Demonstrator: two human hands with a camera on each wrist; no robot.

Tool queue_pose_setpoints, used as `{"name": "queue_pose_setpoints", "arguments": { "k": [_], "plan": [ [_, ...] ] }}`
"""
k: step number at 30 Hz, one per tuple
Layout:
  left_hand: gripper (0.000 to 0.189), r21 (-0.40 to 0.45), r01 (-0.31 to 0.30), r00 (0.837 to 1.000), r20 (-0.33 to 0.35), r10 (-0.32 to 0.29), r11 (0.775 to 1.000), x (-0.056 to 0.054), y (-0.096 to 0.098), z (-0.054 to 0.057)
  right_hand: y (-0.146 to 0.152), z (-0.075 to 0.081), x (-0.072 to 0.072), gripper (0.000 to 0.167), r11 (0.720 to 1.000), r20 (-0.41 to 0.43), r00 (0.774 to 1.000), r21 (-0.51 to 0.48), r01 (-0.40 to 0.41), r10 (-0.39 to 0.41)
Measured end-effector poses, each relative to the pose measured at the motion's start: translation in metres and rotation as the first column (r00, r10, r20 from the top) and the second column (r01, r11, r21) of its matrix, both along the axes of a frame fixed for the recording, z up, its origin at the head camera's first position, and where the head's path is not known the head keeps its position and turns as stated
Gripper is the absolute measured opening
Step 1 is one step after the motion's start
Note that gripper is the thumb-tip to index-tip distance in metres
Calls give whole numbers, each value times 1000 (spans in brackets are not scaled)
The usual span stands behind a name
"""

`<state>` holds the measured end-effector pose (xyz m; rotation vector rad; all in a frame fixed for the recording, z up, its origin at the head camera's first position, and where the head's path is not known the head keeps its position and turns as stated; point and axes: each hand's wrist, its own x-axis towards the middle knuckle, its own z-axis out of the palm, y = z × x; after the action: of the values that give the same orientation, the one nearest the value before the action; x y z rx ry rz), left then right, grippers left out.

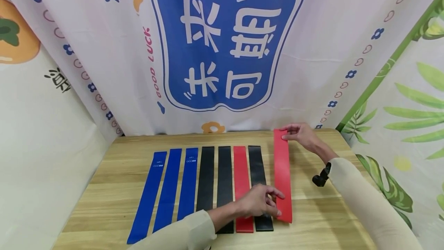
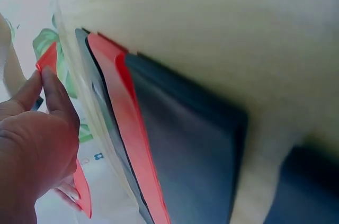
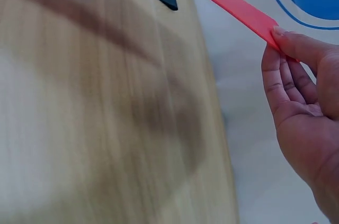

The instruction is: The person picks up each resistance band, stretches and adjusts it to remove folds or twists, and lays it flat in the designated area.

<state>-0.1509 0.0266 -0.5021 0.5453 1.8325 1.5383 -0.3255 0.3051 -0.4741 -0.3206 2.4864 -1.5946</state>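
A red resistance band [image 1: 282, 165] is stretched out lengthwise above the right part of the table, lifted off the wood. My right hand [image 1: 306, 138] pinches its far end between thumb and fingers, as the right wrist view also shows on the red band [image 3: 233, 7]. Its near end is pinched by my left hand [image 1: 254, 200], which hangs over a flat red band [image 1: 241, 165] and a black band [image 1: 257, 165]. In the left wrist view, thumb and fingertips of the left hand [image 2: 42, 134] meet on the held band's edge.
Left of these lie two more black bands [image 1: 206, 169] and three blue bands [image 1: 172, 180], side by side on the wooden table [image 1: 114, 180]. Printed curtains [image 1: 132, 99] hang right behind the table's far edge and along both sides.
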Motion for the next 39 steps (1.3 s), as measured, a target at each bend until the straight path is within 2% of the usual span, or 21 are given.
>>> {"name": "queue_pose_setpoints", "arguments": {
  "k": [10,17,23,26,30,35,36,39],
  "plan": [
    [37,-62,44,999,-16,-46,997,7,2,-5,-5,-24,4,42,1000,14,1000,9,-26,26],
    [35,-117,84,991,-93,-96,990,8,3,-16,-8,-33,7,41,998,25,998,-25,-58,59],
    [36,-120,78,985,-141,-95,990,15,4,-13,-12,-40,8,40,998,40,997,-15,-62,63],
    [38,-133,79,976,-190,-104,988,18,4,-10,-15,-43,8,37,998,45,997,3,-62,62],
    [39,-184,86,954,-270,-134,979,19,4,-11,-18,-48,7,35,998,45,997,2,-62,62],
    [41,-190,82,942,-304,-138,978,19,4,-12,-20,-54,4,34,998,26,998,27,-61,61],
    [42,-178,77,947,-295,-127,981,20,4,-12,-20,-55,4,33,997,15,998,37,-63,63],
    [43,-176,67,943,-310,-120,982,20,4,-13,-21,-58,3,32,996,-18,997,62,-70,71]
  ]
}}
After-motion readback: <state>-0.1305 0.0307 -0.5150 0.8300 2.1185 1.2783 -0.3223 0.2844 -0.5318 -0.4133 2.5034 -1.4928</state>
